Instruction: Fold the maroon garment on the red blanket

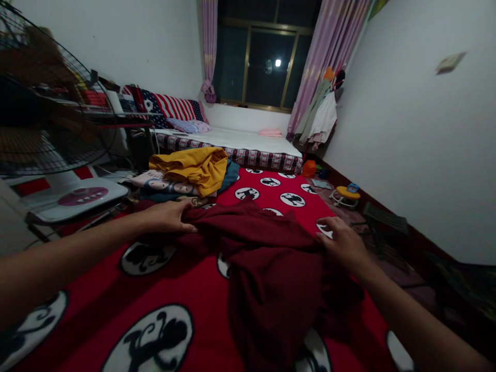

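A crumpled maroon garment [271, 263] lies on a red sheet with white ovals and black figures [89, 310]; its exact kind does not show. My left hand [168, 217] is at the garment's upper left, thumb and fingers curled around the cloth there. On the opposite side, my right hand [344, 243] pinches the garment's right edge between thumb and fingers. Folds hang from between the hands toward me and hide part of the sheet. Just beyond my left hand sits a pile of clothes, with a mustard-yellow garment [197, 165] on top.
At the left stands a fan [62, 191] with a wire cage. A second bed [248, 137] lies beyond, under the window. On the right floor are a small yellow stool [346, 196] and a dark folding seat [385, 219]. Clothes [323, 119] hang by the curtain.
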`<state>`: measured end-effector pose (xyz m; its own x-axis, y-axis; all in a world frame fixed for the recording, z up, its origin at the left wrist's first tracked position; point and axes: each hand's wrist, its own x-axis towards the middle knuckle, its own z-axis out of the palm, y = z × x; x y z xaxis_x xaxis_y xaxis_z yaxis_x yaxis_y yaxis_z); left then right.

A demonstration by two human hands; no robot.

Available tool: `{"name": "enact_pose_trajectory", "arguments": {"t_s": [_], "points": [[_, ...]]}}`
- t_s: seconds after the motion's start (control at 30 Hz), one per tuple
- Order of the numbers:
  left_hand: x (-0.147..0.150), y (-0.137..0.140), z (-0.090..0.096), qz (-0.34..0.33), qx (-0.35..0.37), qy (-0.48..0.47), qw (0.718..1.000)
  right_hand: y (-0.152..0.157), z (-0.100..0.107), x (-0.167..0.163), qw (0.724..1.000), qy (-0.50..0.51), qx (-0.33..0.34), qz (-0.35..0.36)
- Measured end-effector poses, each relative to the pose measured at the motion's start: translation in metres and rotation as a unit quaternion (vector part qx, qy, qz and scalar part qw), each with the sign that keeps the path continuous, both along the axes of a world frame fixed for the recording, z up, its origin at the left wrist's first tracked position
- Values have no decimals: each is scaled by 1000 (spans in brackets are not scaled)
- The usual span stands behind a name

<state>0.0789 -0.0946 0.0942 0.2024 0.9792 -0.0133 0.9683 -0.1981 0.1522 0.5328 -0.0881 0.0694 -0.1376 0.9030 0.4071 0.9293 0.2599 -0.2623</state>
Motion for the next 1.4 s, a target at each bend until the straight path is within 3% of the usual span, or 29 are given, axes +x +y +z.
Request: {"name": "enact_pose_trajectory", "arguments": {"t_s": [0.07,0.13,0.2,0.3,0.37,0.47,0.53,0.6,0.67,0.8,0.9,1.03,1.13,1.27,1.4], "points": [[10,-6,3,8,-15,0,1000,-13,6,-34,994,62,-28,85],[32,-21,10,-9,10,-15,1000,-27,11,-66,971,144,-94,165],[62,-44,15,-66,37,-67,995,-39,13,-94,928,237,-186,219],[109,-84,8,-179,-14,-155,972,-50,5,-122,855,348,-316,217],[133,-106,-6,-252,-52,-170,951,-52,-7,-134,838,386,-329,203],[150,-124,-24,-333,-44,-124,934,-49,-24,-143,854,397,-268,204],[152,-128,-27,-353,-33,-99,930,-47,-28,-145,847,412,-268,201],[150,-129,-20,-360,-44,-122,924,-46,-22,-140,816,463,-289,193],[144,-128,-8,-356,-31,-185,915,-46,-10,-126,782,544,-255,165],[126,-110,8,-270,113,-258,921,-46,5,-73,740,671,11,46],[114,-90,-4,-220,107,-222,944,-52,-6,-27,720,687,95,0],[115,-77,-40,-261,7,-152,953,-73,-28,18,701,702,86,-87],[126,-80,-58,-284,22,-115,952,-88,-37,34,710,689,66,-130],[139,-78,-59,-265,45,-59,961,-94,-38,35,701,705,19,-107],[144,-72,-54,-271,54,-109,955,-92,-31,24,656,747,-98,-51]]}}
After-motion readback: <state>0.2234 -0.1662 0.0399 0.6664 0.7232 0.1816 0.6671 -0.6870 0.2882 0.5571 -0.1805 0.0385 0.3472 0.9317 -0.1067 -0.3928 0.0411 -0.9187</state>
